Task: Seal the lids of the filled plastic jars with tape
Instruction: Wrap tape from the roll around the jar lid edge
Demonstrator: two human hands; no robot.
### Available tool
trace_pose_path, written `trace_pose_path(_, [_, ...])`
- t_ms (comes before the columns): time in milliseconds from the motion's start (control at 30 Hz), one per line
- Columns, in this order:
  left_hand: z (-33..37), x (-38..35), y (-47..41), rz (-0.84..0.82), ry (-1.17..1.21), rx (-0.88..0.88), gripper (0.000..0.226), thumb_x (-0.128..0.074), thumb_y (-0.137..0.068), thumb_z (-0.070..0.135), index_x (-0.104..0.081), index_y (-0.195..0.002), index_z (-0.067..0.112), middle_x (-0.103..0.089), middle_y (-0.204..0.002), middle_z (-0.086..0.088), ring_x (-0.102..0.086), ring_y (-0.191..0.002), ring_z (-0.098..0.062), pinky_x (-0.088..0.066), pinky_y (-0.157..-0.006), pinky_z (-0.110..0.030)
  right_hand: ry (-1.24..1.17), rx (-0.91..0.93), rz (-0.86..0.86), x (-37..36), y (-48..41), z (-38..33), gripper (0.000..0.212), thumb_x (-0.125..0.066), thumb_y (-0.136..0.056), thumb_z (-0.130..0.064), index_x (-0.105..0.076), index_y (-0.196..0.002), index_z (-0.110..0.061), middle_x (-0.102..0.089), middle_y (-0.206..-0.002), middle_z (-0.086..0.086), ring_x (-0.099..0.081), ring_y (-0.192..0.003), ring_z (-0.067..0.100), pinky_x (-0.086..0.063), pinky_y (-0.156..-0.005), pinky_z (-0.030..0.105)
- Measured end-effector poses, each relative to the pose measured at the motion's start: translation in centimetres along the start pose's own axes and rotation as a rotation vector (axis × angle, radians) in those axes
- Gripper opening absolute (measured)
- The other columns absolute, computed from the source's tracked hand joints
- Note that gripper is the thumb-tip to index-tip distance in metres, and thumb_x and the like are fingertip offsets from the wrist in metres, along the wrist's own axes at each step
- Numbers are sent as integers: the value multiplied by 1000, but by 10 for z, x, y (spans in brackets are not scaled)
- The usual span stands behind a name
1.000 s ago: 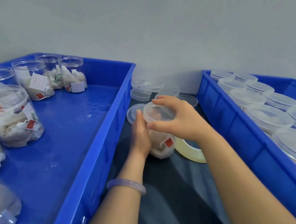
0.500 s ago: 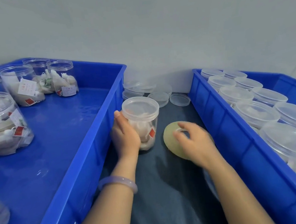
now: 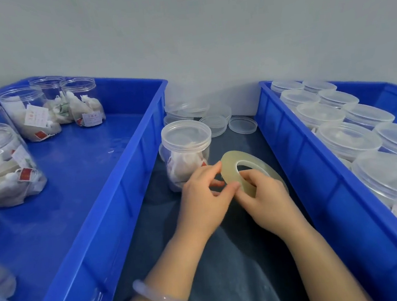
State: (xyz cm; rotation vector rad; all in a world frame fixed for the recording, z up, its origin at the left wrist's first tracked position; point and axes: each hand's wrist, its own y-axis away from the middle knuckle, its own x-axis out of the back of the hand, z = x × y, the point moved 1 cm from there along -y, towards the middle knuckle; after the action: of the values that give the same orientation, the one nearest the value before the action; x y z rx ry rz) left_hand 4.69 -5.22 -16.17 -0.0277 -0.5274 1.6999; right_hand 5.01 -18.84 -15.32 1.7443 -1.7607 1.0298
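A clear plastic jar (image 3: 186, 151) filled with white sachets stands with its lid on, on the dark cloth between two blue bins. Just right of it, a roll of clear yellowish tape (image 3: 248, 167) is held tilted above the cloth. My right hand (image 3: 268, 199) grips the roll's near edge, thumb on top. My left hand (image 3: 204, 196) pinches at the roll's left rim with thumb and fingertips. Neither hand touches the jar.
The left blue bin (image 3: 127, 182) holds several filled jars without lids (image 3: 5, 165). The right blue bin (image 3: 316, 162) holds several lidded jars (image 3: 348, 137). Loose clear lids (image 3: 242, 125) lie at the back of the cloth, by the wall.
My left hand has let go of the jar and moved right to the tape roll. My right hand has lifted the roll off the cloth and tilted it.
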Motion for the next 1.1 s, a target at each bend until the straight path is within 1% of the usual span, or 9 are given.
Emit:
trace_pose_path(100, [-2, 2, -1, 58, 99, 85, 34, -74, -80, 10, -68, -107, 29, -66, -92, 16, -64, -77, 7, -45, -73, -5, -60, -7, 17, -2, 1, -2, 52, -61, -79, -53, -60, -119, -20, -66, -105, -10, -58, -100, 10, -49, -86, 36])
trace_pose_path(200, [-2, 4, 0, 89, 70, 102, 27, -75, -79, 11, -73, -104, 22, -71, -84, 9, -65, -72, 4, -48, -74, -8, -60, 1, 29, -4, 2, -3, 58, -61, -75, -57, -59, -121, -20, -63, -103, -15, -56, -99, 7, -47, -85, 33])
trace_pose_path(300, [0, 5, 0, 91, 180, 182, 16, -72, -81, 8, -73, -96, 15, -70, -64, 8, -66, -63, 0, -52, -66, -12, -90, 13, 40, -4, 3, -4, 59, -59, -73, -57, -59, -120, -21, -62, -102, -19, -56, -100, 6, -45, -80, 27])
trace_pose_path(400, [1, 6, -1, 104, 322, 240, 18, -66, -85, 0, -70, -81, 18, -69, -60, 4, -66, -55, -6, -51, -57, -14, -110, 18, 40, -4, 3, -5, 52, -61, -75, -56, -61, -117, -25, -62, -94, -23, -57, -93, 2, -47, -78, 27])
trace_pose_path(533, [-1, 5, 2, 102, 135, 153, 26, -58, -92, 8, -61, -79, 30, -67, -74, 7, -66, -64, -6, -57, -70, -28, -84, 14, 50, -5, 4, -8, 46, -62, -78, -54, -61, -116, -27, -63, -91, -23, -58, -89, 2, -49, -81, 33])
trace_pose_path(633, [0, 3, 3, 69, 42, 105, 25, -52, -96, 11, -53, -80, 31, -64, -86, 5, -65, -73, -7, -57, -75, -35, -106, 26, 59, -6, 4, -5, 40, -62, -82, -44, -61, -119, -28, -58, -87, -35, -55, -90, -7, -45, -76, 22])
trace_pose_path(767, [1, 3, 2, 8, -18, 62, 20, -46, -98, 13, -51, -82, 25, -61, -89, 1, -62, -76, -7, -55, -76, -38, -106, 20, 89, -8, 2, -1, 52, -58, -88, -41, -47, -137, -26, -57, -127, -14, -50, -120, 7, -40, -92, 28])
trace_pose_path(933, [1, 2, 1, -39, 20, 102, 24, -48, -97, 13, -51, -78, 27, -62, -81, 4, -61, -66, 0, -51, -69, -22, -33, 87, 31, 0, -1, 2, 56, -48, -94, -43, -27, -146, -39, -56, -126, -9, -51, -114, 12, -41, -85, 31])
trace_pose_path(1100, [-1, 5, -1, -13, 37, 156, 19, -71, -81, 18, -58, -73, 29, -66, -68, 10, -65, -66, -3, -53, -67, -18, 50, 158, -36, 4, -1, -1, 31, -48, -98, -32, -48, -128, -38, -49, -133, -8, -46, -122, 13, -42, -95, 34])
